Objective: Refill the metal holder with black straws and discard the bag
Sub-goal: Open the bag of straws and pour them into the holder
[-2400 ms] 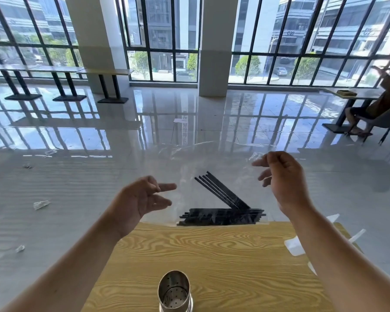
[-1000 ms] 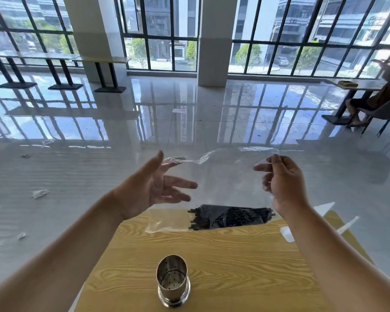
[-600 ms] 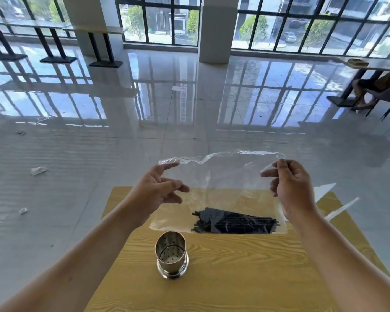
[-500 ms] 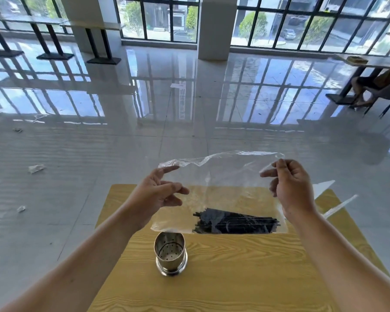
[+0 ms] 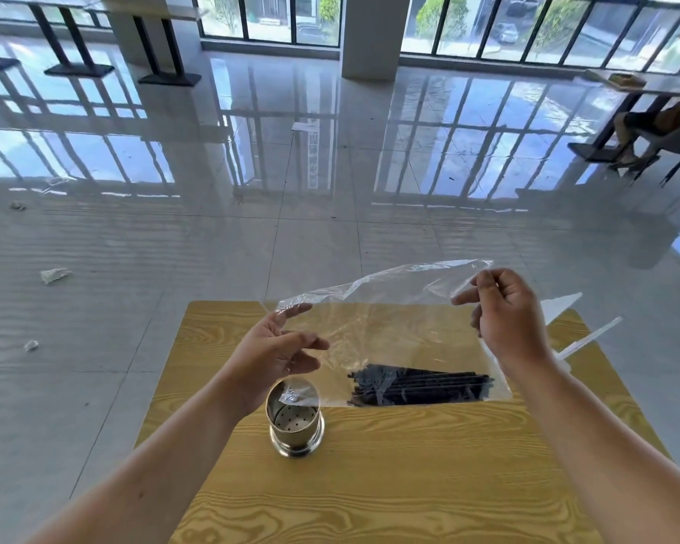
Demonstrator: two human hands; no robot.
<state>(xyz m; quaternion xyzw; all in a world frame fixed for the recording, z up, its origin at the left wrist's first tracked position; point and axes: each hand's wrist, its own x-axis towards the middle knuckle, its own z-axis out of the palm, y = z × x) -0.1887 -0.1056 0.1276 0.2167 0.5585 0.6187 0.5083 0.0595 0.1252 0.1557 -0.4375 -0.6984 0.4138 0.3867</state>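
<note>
I hold a clear plastic bag [image 5: 393, 331] up over the wooden table [image 5: 389, 477]. Black straws [image 5: 421, 386] lie in a bundle along the bag's bottom. My right hand [image 5: 507, 320] pinches the bag's upper right corner. My left hand [image 5: 275, 355] holds the bag's upper left edge, fingers partly spread. The empty perforated metal holder [image 5: 294, 422] stands upright on the table below my left hand. The bag's lower left corner hangs over the holder's rim.
White strips of paper [image 5: 581, 339] lie at the table's right edge. Scraps of litter [image 5: 56, 274] dot the glossy tiled floor to the left. A person sits on a chair [image 5: 652, 131] at a table far right. Other tables stand by the windows.
The bag has come down and nearer, from above the far table edge to over the table. The loose straws have settled into one bundle. My left hand has taken the bag's edge.
</note>
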